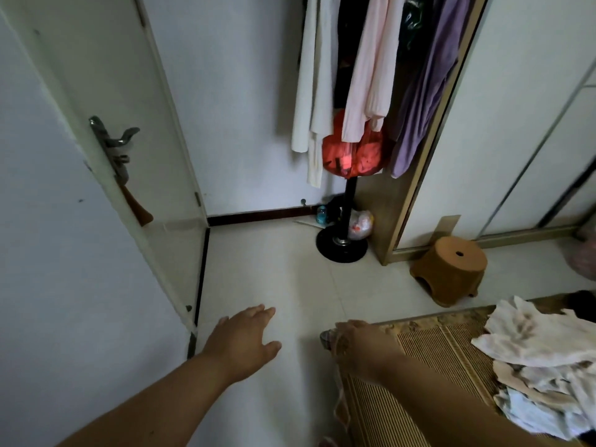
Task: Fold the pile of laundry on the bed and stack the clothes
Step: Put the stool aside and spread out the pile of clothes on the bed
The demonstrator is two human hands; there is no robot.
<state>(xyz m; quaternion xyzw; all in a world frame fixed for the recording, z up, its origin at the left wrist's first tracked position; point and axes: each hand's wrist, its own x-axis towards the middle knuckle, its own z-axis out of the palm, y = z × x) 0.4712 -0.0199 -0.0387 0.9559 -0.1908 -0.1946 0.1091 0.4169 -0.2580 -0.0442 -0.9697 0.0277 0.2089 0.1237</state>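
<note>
hand and laundry positions at the bed corner

the left hand is held over the floor tiles, palm down, fingers straight and close together, thumb spread, holding nothing. the right hand sits at the near corner of the bed mat, fingers bent downward over the edge. a small dark object shows at its fingertips; whether the fingers grip it or the mat cannot be told. the laundry pile, crumpled white and pale garments, lies on the mat to the right, apart from both hands. 1 brown stool stands on the floor beyond the bed, near the wardrobe door.
</note>
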